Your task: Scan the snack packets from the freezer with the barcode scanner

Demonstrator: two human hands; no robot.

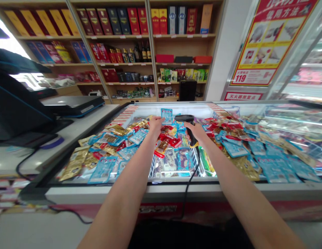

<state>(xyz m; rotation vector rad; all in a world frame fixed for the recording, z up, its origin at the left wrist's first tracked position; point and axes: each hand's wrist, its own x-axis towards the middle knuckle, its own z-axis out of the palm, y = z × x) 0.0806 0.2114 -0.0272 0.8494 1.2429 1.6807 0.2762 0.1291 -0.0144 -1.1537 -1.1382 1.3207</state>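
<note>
Liquor shelves (152,52) rise behind a chest freezer (161,188) heaped with snack packets (106,152). The right hand (196,132) closes around a corded barcode scanner (189,129); the left hand (156,125), fingers extended, meets a blue packet (166,116), its hold unclear.

Packet labels (102,169) too small to read, forearms (124,197) cut off

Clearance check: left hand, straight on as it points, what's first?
The blue packet, right at the tips of the left hand; it may already touch, depth is unclear.
</note>
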